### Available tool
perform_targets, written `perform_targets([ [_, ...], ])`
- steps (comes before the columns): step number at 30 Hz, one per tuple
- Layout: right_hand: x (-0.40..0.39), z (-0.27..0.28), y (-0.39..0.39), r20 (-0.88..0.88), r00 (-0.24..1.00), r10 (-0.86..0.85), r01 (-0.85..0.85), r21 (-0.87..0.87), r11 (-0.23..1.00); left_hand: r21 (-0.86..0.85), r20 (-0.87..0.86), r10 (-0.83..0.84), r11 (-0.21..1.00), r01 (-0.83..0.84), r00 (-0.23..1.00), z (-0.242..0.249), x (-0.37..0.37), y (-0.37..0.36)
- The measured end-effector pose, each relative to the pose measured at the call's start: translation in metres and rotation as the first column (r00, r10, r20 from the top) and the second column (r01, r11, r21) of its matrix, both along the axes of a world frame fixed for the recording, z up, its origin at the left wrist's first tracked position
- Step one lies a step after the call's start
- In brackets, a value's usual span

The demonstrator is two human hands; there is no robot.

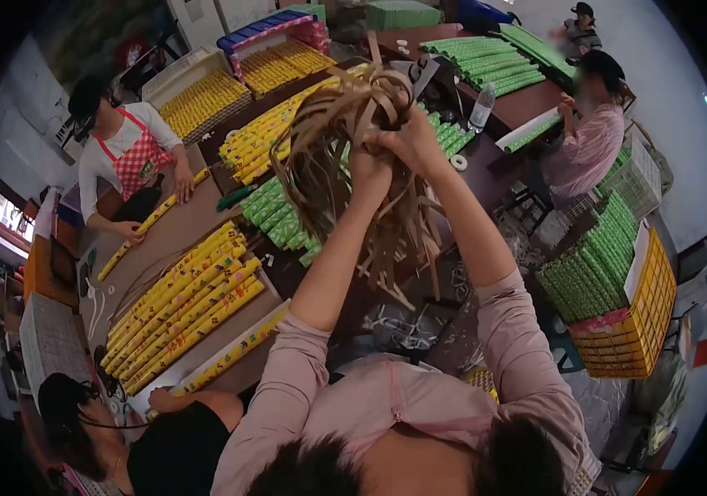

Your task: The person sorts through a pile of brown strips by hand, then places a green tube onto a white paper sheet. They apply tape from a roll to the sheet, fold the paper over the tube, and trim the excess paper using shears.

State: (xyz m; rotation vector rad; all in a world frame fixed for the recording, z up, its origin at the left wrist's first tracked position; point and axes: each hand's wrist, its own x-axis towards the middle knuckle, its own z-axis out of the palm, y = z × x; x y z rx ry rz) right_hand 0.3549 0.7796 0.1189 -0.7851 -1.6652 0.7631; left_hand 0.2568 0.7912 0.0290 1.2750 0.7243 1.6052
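A big tangled bundle of flat brown strips (310,178), paper or ribbon by the look of it, is held up in front of me. My left hand (371,169) is closed around the bundle's middle from below. Close against it, my right hand (416,142) grips the same bundle near its looped top. Loose strip ends hang down past both wrists. Below and behind the bundle lie green patterned rolls (275,217) and yellow patterned rolls (246,149), partly covered by the strips.
More yellow rolls (184,310) are stacked on the left table. A person in a checked apron (138,157) handles a roll there; another in black (176,446) works at lower left. A bottle (482,107) stands right of the bundle. A yellow crate (630,331) holds green rolls.
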Motion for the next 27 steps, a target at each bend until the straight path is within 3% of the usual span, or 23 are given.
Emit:
perform_targets([
  [2, -0.001, -0.013, 0.031, 0.05, 0.998, 0.027, -0.025, -0.044, 0.999, -0.074, -0.166, 0.067, 0.994, -0.081, 0.984, -0.008, -0.003, 0.02],
  [4, -0.009, -0.013, 0.046, 0.019, 0.998, 0.061, -0.057, -0.167, 0.984, -0.077, -0.114, 0.024, 0.996, -0.033, 0.993, -0.001, -0.011, 0.022],
  [5, -0.018, -0.013, 0.053, -0.156, 0.987, 0.027, -0.075, -0.312, 0.947, -0.081, -0.079, -0.026, 0.997, 0.019, 0.997, 0.006, -0.017, 0.023],
  [6, -0.019, -0.026, 0.071, -0.124, 0.984, 0.126, -0.144, -0.143, 0.979, -0.274, -0.129, -0.052, 0.961, 0.015, 0.99, 0.007, -0.023, 0.027],
  [7, -0.024, -0.032, 0.082, 0.004, 0.996, 0.09, -0.09, 0.071, 0.993, -0.456, -0.17, -0.097, 0.89, 0.01, 0.981, 0.008, -0.03, 0.032],
  [9, -0.035, -0.038, 0.089, -0.221, 0.975, 0.021, -0.078, -0.254, 0.964, -0.371, 0.305, -0.141, 0.893, 0.254, 0.942, -0.002, -0.034, 0.039],
  [10, -0.037, -0.041, 0.094, -0.22, 0.975, 0.014, -0.073, -0.262, 0.962, -0.362, 0.323, -0.165, 0.888, 0.282, 0.932, 0.009, -0.043, 0.028],
  [11, -0.038, -0.043, 0.1, -0.236, 0.972, 0.002, -0.076, -0.304, 0.949, -0.257, 0.446, -0.151, 0.922, 0.288, 0.882, -0.007, -0.047, 0.036],
  [13, -0.048, -0.037, 0.102, -0.269, 0.962, -0.051, -0.068, -0.414, 0.908, -0.241, 0.672, -0.086, 0.913, 0.327, 0.736, 0.008, -0.055, 0.027],
  [14, -0.053, -0.031, 0.103, -0.302, 0.952, -0.047, -0.091, -0.427, 0.9, -0.245, 0.675, -0.077, 0.914, 0.322, 0.734, 0.021, -0.058, 0.025],
  [15, -0.058, -0.029, 0.105, -0.334, 0.942, -0.042, -0.116, -0.439, 0.891, -0.268, 0.71, 0.033, 0.937, 0.226, 0.704, 0.034, -0.062, 0.023],
  [16, -0.06, -0.029, 0.112, -0.129, 0.99, -0.053, -0.016, -0.479, 0.877, -0.295, 0.74, 0.142, 0.947, 0.128, 0.657, 0.043, -0.065, 0.023],
  [18, -0.068, -0.03, 0.108, -0.162, 0.976, 0.148, -0.186, -0.257, 0.948, -0.484, 0.657, 0.357, 0.875, 0.008, 0.664, 0.048, -0.072, 0.029],
  [19, -0.072, -0.037, 0.116, -0.126, 0.982, 0.141, -0.165, -0.201, 0.966, -0.538, 0.633, 0.424, 0.843, -0.026, 0.648, 0.046, -0.077, 0.033],
  [21, -0.07, -0.044, 0.128, -0.085, 0.976, 0.2, -0.21, -0.128, 0.969, -0.533, 0.637, 0.457, 0.843, -0.074, 0.621, 0.03, -0.086, 0.042],
  [23, -0.064, -0.027, 0.126, -0.101, 0.954, 0.284, -0.295, -0.114, 0.949, -0.611, 0.646, 0.507, 0.791, -0.011, 0.571, 0.032, -0.095, 0.044],
  [24, -0.054, -0.023, 0.134, -0.086, 0.929, 0.361, -0.368, -0.082, 0.926, -0.332, 0.803, 0.248, 0.941, 0.061, 0.542, 0.01, -0.101, 0.05],
  [25, -0.051, -0.014, 0.138, -0.053, 0.913, 0.404, -0.407, -0.097, 0.908, -0.336, 0.803, 0.263, 0.941, 0.041, 0.534, 0.017, -0.104, 0.049],
  [27, -0.039, 0.004, 0.143, 0.074, 0.897, 0.436, -0.423, -0.143, 0.895, -0.585, 0.718, 0.491, 0.81, 0.044, 0.494, 0.03, -0.108, 0.052],
])
